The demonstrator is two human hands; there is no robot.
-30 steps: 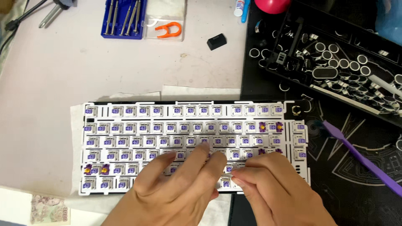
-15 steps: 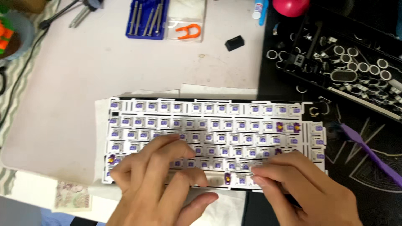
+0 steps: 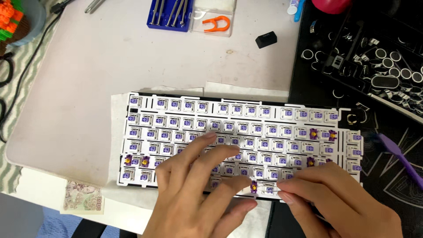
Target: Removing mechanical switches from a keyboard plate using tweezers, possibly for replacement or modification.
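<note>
My left hand [image 3: 200, 189] lies flat, fingers spread, on the keyboard plate [image 3: 240, 141], which sits on white paper on the mat. My right hand [image 3: 339, 198] pinches something thin at the plate's front edge — what, I cannot tell. The plate looks light, stiff, snaggy — best held by its edges.

Head view, steeply down, close over the keyboard [image 3: 238, 145].

I see my bare left hand [image 3: 200, 194] and bare right hand [image 3: 339, 198], no gloves, rings, watch or sleeves showing, with short, plain, unpainted fingernails.
</note>
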